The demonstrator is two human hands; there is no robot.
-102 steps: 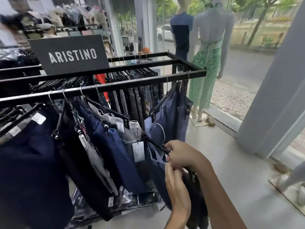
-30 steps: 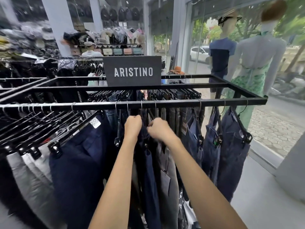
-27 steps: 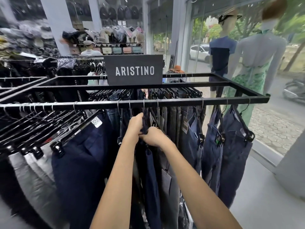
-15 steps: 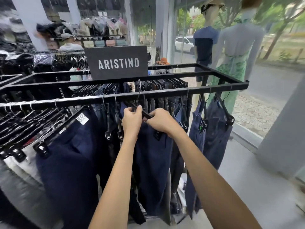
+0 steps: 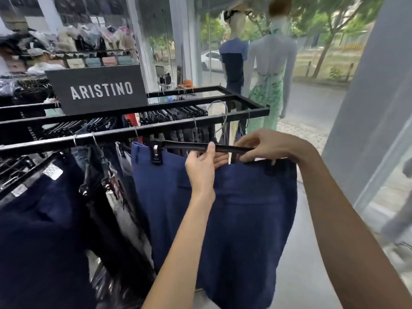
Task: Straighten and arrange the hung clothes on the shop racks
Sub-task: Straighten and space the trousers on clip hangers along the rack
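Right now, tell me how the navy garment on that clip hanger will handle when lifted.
Probably floppy: the navy garment hangs limp below the hanger bar, so it may sway. Likely light: two small clips carry it.

navy trousers [image 5: 234, 208], black hanger [image 5: 189, 147], black rack [image 5: 156, 128]

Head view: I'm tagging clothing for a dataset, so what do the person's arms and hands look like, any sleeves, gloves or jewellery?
The left forearm and right forearm are bare to the frame edge, no sleeve in view. The left hand and right hand are ungloved, with no watch, bracelet or ring visible.
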